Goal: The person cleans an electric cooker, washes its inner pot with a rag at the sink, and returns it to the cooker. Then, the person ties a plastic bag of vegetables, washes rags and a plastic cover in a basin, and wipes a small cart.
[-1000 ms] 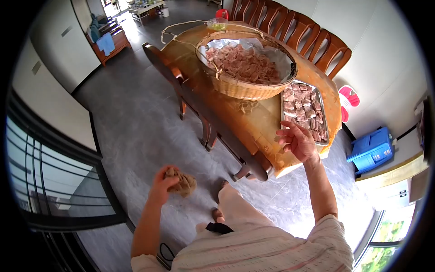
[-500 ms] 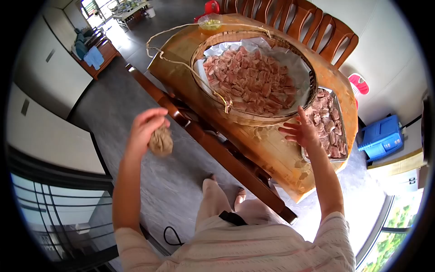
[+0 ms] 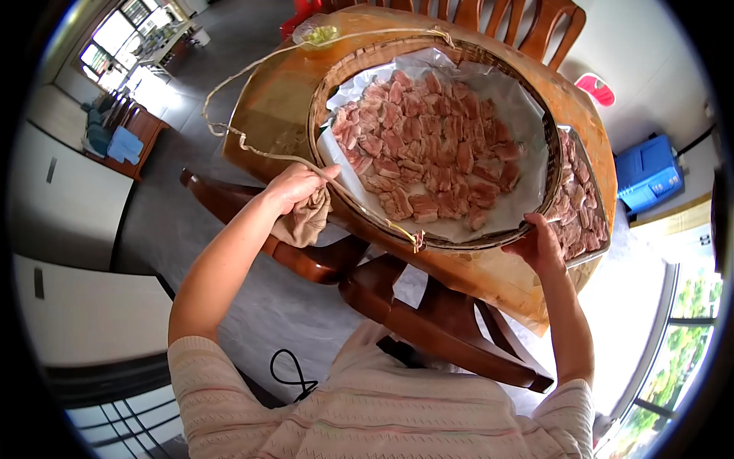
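A round woven bamboo basket (image 3: 330, 83) sits on the wooden table, lined with a clear plastic sheet (image 3: 535, 172). Several pieces of raw meat (image 3: 436, 138) cover the sheet. My left hand (image 3: 297, 187) is closed around a crumpled beige cloth (image 3: 307, 222) and presses on the basket's near left rim, beside a rope (image 3: 229, 131) tied to the basket. On the near right side, my right hand (image 3: 537, 241) grips the rim with the thumb on top; its other fingers are mostly hidden below. A metal tray (image 3: 595, 256) of more meat pieces lies just past that hand.
Wooden chairs stand at the table's (image 3: 264, 99) far side, and a chair (image 3: 451, 336) is between me and the near edge. A clear bowl (image 3: 316, 34) with yellowish pieces stands at the back left. A blue box (image 3: 648, 172) is on the right.
Both hands have come to the basket rim from the air, the left still with the cloth. The basket looks nearer and the rope hangs further left. My view has turned and shifted.
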Demonstrator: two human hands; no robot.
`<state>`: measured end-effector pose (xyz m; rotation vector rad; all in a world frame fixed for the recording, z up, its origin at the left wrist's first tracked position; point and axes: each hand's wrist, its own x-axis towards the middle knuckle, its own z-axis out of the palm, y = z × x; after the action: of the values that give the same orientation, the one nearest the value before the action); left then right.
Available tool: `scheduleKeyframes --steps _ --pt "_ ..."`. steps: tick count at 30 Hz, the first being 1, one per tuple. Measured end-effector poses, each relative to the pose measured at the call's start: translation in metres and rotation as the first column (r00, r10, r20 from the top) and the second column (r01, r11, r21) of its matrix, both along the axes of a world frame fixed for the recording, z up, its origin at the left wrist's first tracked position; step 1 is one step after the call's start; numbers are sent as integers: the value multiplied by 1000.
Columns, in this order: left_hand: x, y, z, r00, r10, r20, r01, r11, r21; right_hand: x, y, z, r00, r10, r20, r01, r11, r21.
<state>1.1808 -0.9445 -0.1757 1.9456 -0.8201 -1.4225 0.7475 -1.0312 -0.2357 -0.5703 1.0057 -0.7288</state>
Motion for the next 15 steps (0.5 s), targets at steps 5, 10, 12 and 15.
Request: scheduleKeyframes --steps 5,10,12,15 --pt "12 -9 -14 996 71 -50 -78 984 -158 7 4 4 999 -7 -46 5 999 -44" --pt "6 -11 -33 996 91 -13 -91 951 -296 11 -5 0 999 13 -36 -17 995 -99" --pt "6 -8 -48 996 84 -39 -92 931 -354 12 -9 -21 998 -16 -56 9 993 -122" --pt "0 6 -65 999 41 -34 -51 930 -363 8 -12 -47 998 -24 -61 16 993 -117"
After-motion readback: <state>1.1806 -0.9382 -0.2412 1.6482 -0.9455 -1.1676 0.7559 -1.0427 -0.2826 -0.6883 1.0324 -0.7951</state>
